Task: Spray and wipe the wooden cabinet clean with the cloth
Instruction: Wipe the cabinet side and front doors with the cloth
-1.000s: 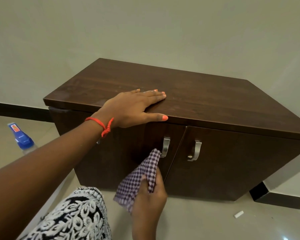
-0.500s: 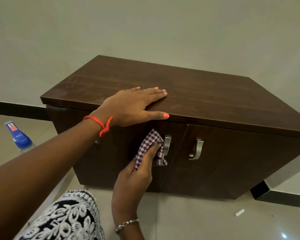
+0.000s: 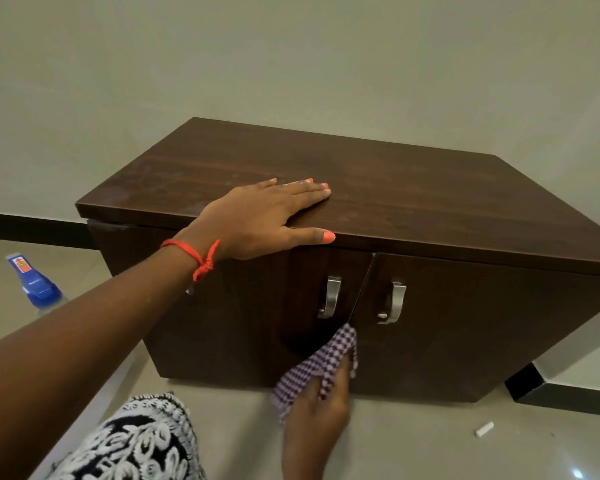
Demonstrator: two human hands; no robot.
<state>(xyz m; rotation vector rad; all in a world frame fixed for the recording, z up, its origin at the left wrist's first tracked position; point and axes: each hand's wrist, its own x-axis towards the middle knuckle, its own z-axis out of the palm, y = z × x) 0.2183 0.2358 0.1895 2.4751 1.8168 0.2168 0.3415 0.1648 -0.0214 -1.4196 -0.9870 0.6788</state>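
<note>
The dark wooden cabinet (image 3: 430, 209) stands against the wall, with two doors and two metal handles (image 3: 331, 296). My left hand (image 3: 257, 220) rests flat on the front edge of its top, fingers straight and thumb along the edge. My right hand (image 3: 317, 417) grips a purple checked cloth (image 3: 321, 363) and holds it against the lower part of the left door, below the handle. A spray bottle (image 3: 35, 287) with a blue top stands on the floor at the far left, partly behind my left forearm.
A black skirting runs along the wall on both sides of the cabinet. A small white scrap (image 3: 484, 428) lies on the tiled floor at the right. My patterned black and white clothing (image 3: 132, 441) fills the bottom left.
My right hand with the cloth went up to the left door's handle and has now come back down to the lower part of the door. My left hand stayed on the top.
</note>
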